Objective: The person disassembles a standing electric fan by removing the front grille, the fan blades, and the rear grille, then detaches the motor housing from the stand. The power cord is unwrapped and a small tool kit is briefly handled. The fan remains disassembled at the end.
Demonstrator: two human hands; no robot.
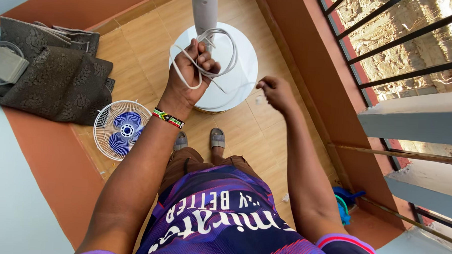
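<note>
My left hand [190,73] grips a coil of white power cord [216,54] looped in several turns, held over the round white base [241,52] of a standing fan. The fan's grey-white pole [204,11] rises just behind the hand. My right hand [275,92] is to the right of the base, fingers pinched on the thin free end of the cord that runs back to the coil. A beaded bracelet [168,118] circles my left wrist.
A detached fan head with white grille and blue blades [121,129] leans at the left wall. Dark patterned cloths [55,73] lie at upper left. Window bars [389,42] and a railing [411,123] are on the right. A blue object [344,202] sits in the corner.
</note>
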